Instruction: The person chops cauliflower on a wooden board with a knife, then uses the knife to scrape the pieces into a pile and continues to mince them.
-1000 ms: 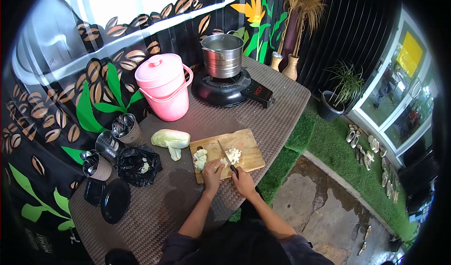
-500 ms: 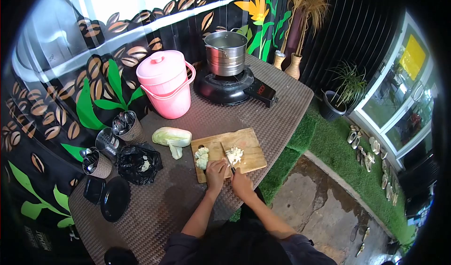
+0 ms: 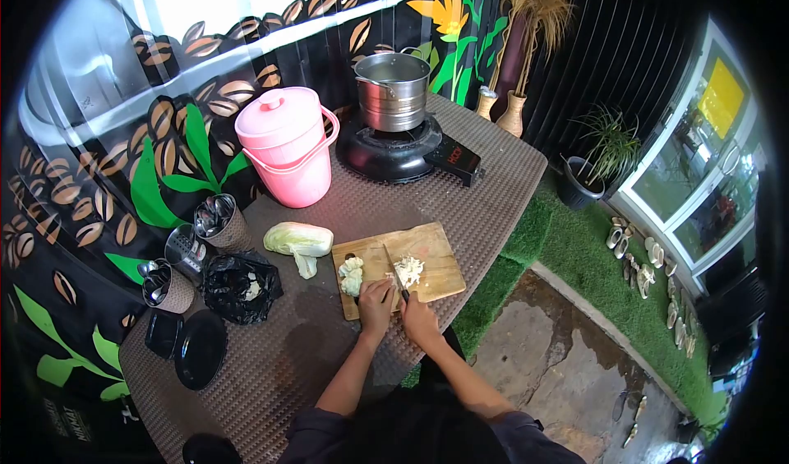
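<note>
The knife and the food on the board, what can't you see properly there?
Head view, the only one:
- Knife: handle hidden inside the right hand; blade too small to see its edge.
- What the left hand presses on the cutting board: covered by its fingers.
- Chopped pile: too small to tell the pieces apart.
- Pot: contents unclear.

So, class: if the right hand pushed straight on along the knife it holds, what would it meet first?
Probably the pile of chopped cabbage on the cutting board, which lies just ahead of the right hand and its knife; depth is unclear.
</note>
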Motion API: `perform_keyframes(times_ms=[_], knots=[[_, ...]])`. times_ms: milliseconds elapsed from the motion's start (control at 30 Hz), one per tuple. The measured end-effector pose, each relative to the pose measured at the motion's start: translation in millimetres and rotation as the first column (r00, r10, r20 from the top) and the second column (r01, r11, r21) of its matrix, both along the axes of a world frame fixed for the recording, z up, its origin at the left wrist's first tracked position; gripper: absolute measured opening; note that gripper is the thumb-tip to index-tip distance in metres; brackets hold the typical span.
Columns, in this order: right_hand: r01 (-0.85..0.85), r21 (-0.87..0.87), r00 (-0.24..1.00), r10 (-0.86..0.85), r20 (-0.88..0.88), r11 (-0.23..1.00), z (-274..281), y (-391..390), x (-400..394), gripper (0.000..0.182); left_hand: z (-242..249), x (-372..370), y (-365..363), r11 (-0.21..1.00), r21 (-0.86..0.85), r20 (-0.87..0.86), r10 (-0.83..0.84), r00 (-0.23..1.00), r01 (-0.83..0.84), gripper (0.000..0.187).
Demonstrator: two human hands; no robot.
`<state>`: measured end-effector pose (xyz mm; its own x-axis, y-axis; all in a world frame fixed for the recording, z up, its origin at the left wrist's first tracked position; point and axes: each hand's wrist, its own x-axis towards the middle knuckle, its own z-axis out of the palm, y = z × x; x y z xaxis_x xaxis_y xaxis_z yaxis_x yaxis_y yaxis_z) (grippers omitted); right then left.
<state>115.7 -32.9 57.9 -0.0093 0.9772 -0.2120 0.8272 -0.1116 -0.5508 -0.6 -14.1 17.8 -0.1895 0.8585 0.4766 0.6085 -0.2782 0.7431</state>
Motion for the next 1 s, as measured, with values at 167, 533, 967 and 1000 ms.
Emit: perform_keyframes(times_ms=[167, 533, 967, 1000], knots=[[-0.058, 0.006, 0.998, 0.059, -0.026, 0.998, 11, 3, 8, 0.035, -4, 0, 0, 1.0, -0.003, 0.009, 0.0, 1.0, 0.0, 0.016], [-0.063, -0.006, 0.996, 0.062, -0.057, 0.998, 7, 7, 6, 0.035, 1, 0, -2, 1.0, -0.008, -0.031, -0.01, 0.999, 0.01, 0.015], [-0.007, 0.061, 1.0, 0.005, 0.029, 0.998, -2, -13, 4, 0.035, -1, -1, -1, 1.0, -0.003, -0.045, -0.006, 0.999, 0.006, 0.015], [-0.008, 0.06, 0.999, 0.006, 0.032, 0.998, -3, -13, 0, 0.035, -1, 0, -1, 1.0, -0.004, -0.043, -0.005, 0.999, 0.005, 0.015]])
